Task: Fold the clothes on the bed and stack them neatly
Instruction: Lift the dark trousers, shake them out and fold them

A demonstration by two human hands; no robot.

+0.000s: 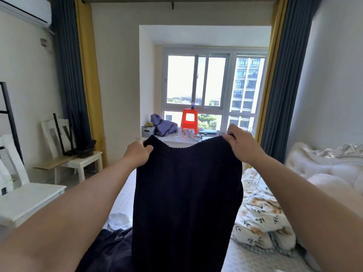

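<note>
1. Head view looks out over a bed (255, 258) toward a far window (214, 85).
2. Left hand (138, 152) grips the top left corner of a dark ribbed garment (186, 203), fingers and thumb curled round the edge.
3. Right hand (240, 143) grips the top right corner in the same way, its fingers folded over the fabric.
4. Between the two hands the garment's upper edge sags a little, and the cloth hangs straight down in front of the person, above the near part of the bed.
5. Another dark piece of clothing (106, 252) lies crumpled on the bed at near left, partly behind the hanging garment.
6. At right on the bed lies a bunched floral quilt (259, 218).
7. White chairs (29, 195) stand along the left wall.
8. On the far window sill stands an orange stool (189, 120), with a purple cloth (163, 124) just to its left.
</note>
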